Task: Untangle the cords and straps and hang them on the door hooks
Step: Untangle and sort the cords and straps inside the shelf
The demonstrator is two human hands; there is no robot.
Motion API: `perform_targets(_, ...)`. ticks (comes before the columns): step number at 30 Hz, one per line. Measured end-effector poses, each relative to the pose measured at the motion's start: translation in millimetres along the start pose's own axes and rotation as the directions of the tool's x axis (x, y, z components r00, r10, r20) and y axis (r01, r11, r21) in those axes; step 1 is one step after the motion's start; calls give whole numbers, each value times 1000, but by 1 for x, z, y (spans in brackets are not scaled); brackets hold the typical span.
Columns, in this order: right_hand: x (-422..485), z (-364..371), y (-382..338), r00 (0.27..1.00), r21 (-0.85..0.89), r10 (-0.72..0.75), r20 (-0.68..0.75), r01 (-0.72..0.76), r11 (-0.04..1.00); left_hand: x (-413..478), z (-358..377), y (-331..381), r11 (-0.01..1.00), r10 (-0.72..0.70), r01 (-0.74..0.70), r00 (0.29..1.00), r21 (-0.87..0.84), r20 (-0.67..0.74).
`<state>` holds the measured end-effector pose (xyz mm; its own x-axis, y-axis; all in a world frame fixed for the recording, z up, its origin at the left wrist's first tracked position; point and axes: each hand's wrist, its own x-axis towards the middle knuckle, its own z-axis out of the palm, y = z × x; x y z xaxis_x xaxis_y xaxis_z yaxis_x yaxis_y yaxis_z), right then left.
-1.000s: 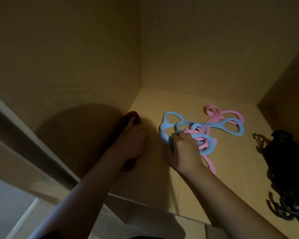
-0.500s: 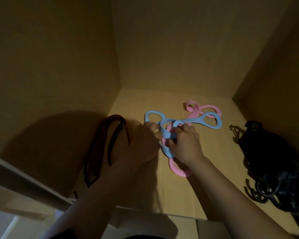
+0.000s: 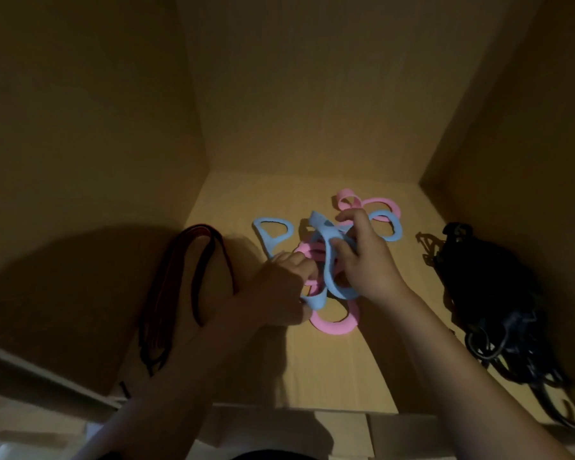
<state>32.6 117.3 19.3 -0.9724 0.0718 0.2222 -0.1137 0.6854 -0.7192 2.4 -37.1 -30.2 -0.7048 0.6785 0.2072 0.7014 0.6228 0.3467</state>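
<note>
Twisting through pink strap (image 3: 334, 327), blue strap (image 3: 329, 260) loops.

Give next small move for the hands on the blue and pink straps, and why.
Probably lift the blue strap up and away with the right hand while the left hand pins the pink strap: the two are looped through each other.

Scene was dim, warm yellow cast throughout. Light came from behind the camera, so the arms threw a big soft shadow onto the left wall (image 3: 80, 260) and shelf (image 3: 362, 370). No glare. Upper walls fell off to near black. Black bundle (image 3: 498, 293) at right was crushed, no detail. Red strap (image 3: 180, 287) barely readable. Hands were slightly soft. Wide-angle bent the wall edges, corners vignetted.
</note>
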Motion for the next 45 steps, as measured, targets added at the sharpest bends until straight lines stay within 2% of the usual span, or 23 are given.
perform_targets(2,-2,-8,-9,999,179,28,-36,-21,984,0,1,1,1000,14,-14,1000,-19,-14)
perform_targets(4,-1,-12,-9,996,280,87,-30,-75,957,-1,2,1,998,21,-20,1000,-53,17)
perform_targets(6,-2,-11,-2,984,273,172,38,-176,946,0,2,0,982,-12,10,1000,-187,-14)
perform_targets(8,-4,-6,5,969,243,228,98,-245,939,4,-1,-1,928,-168,133,983,-348,-73)
perform_targets(11,-7,-3,10,965,307,238,113,-262,915,14,0,-15,867,-443,331,853,-373,-274)
perform_targets(12,-7,-4,11,966,338,233,114,-258,905,18,0,-21,834,-526,415,797,-364,-295)
perform_targets(14,-7,-6,9,967,386,217,136,-254,887,31,-2,-28,681,-714,592,669,-431,-207)
perform_targets(16,-9,-7,6,965,401,195,178,-252,881,46,-7,-29,505,-832,696,550,-511,-74)
perform_targets(19,-10,-7,5,963,379,153,220,-229,897,63,-15,-33,255,-887,662,450,-705,101)
perform_targets(21,-9,-6,4,965,422,163,207,-239,874,67,-15,-38,108,-867,580,452,-807,209)
perform_targets(24,-5,-7,2,960,513,244,139,-281,811,68,-11,-39,36,-845,507,476,-861,244)
perform_targets(28,5,-19,-5,938,759,300,175,-323,566,69,-31,-13,-18,-771,397,578,-918,265)
perform_targets(29,7,-22,-8,949,763,272,163,-296,575,70,-37,-8,-16,-753,357,610,-934,246)
perform_targets(33,19,-33,-20,994,563,90,64,-111,819,76,-75,12,92,-651,124,759,-988,35)
perform_targets(36,35,-44,-31,994,414,-11,-106,54,909,83,-105,27,25,-543,-20,839,-999,-31)
perform_targets(40,56,-65,-59,919,326,-113,-378,247,913,104,-143,42,-34,-476,-164,870,-986,-128)
perform_targets(42,66,-79,-76,901,317,-153,-406,296,901,115,-164,49,-67,-449,-223,877,-972,-171)
perform_targets(45,83,-98,-98,886,341,-127,-445,299,891,131,-194,61,-81,-402,-308,880,-948,-252)
